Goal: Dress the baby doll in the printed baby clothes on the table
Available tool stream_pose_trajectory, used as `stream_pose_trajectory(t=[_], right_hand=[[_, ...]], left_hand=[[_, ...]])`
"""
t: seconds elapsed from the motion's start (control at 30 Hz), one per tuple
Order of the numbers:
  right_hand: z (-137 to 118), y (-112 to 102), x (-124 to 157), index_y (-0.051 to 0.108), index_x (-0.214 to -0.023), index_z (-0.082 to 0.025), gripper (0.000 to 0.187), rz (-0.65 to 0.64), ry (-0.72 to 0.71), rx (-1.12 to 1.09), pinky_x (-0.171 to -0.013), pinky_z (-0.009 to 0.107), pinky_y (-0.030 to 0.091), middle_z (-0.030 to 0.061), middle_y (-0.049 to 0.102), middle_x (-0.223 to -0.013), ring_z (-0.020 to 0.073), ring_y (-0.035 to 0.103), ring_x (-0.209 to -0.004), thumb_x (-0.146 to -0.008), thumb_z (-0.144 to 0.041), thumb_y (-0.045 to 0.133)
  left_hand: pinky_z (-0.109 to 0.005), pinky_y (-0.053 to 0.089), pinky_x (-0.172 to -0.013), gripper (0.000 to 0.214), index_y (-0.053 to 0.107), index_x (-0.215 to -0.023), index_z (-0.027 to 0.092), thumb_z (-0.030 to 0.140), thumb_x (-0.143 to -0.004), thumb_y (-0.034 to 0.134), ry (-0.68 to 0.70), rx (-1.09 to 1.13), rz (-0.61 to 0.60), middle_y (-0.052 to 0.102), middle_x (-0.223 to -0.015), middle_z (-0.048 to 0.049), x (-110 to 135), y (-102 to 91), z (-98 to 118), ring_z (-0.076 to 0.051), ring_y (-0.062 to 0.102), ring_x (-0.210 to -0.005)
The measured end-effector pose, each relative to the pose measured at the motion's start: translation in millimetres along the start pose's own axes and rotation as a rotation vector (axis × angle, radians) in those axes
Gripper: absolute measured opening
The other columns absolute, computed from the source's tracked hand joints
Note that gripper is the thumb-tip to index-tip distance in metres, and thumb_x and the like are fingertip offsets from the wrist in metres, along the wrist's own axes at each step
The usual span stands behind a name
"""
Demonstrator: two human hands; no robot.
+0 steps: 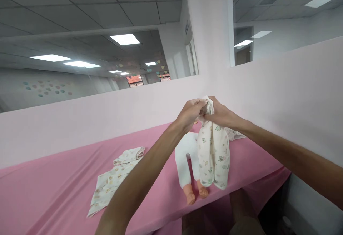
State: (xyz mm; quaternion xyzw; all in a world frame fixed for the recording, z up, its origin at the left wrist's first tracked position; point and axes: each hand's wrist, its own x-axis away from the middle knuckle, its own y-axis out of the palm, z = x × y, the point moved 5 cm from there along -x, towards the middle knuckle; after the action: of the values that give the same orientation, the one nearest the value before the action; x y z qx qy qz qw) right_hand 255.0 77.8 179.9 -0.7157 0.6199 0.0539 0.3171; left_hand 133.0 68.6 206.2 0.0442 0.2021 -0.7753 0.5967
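My left hand (190, 113) and my right hand (220, 114) are raised together above the table, both closed on the top edge of a cream printed baby garment (213, 156). The garment hangs down from my fingers with two legs dangling. Under and behind it lies a baby doll (187, 163) in white leggings, its bare feet pointing toward me at the table's near edge. The doll's head and upper body are hidden by my hands and the garment.
The table is covered by a pink cloth (53, 188). Another printed cream garment (115, 178) lies flat to the left of the doll. A scrap of printed fabric (235, 134) lies behind my right wrist. A pale pink partition wall (289, 95) stands behind the table.
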Motion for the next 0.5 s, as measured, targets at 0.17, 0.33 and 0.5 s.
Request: stream_pose_trajectory(t=[0.17,0.33,0.5], right_hand=[[-0.6,-15.4,-2.5,0.053,-0.111,-0.024,0.047,0.114,0.078,-0.300,-0.059,0.026,0.047,0.0006,0.062,-0.087,0.0163,0.059,-0.073,-0.064,-0.017,0.057],[-6.2,-17.5,-3.9,0.054,-0.105,-0.023,0.048,0.141,0.079,-0.613,-0.060,0.025,0.048,-0.0018,0.058,-0.080,0.0145,0.057,-0.071,-0.059,-0.012,0.053],[15.1,-24.9,-10.4,0.056,-0.106,-0.021,0.048,0.225,0.131,-0.584,-0.061,0.025,0.048,0.0005,0.061,-0.086,0.0154,0.058,-0.074,-0.058,-0.014,0.052]], left_hand=[[-0.029,0.043,-0.093,0.060,0.051,-0.130,0.029,0.039,-0.075,0.074,0.169,0.000,0.306,0.045,-0.143,-0.0072,26.8,-17.8,-18.7,-0.024,0.044,-0.127],[-0.035,0.046,-0.095,0.074,0.049,-0.134,0.025,0.037,-0.068,0.081,-0.036,0.366,-0.072,0.062,-0.126,-0.0098,43.3,17.1,-83.8,-0.026,0.059,-0.114],[-0.035,0.048,-0.089,0.036,0.068,-0.101,0.013,0.036,-0.074,0.076,-0.163,0.365,-0.156,0.071,-0.097,-0.0108,58.2,40.3,-116.4,-0.024,0.066,-0.093]])
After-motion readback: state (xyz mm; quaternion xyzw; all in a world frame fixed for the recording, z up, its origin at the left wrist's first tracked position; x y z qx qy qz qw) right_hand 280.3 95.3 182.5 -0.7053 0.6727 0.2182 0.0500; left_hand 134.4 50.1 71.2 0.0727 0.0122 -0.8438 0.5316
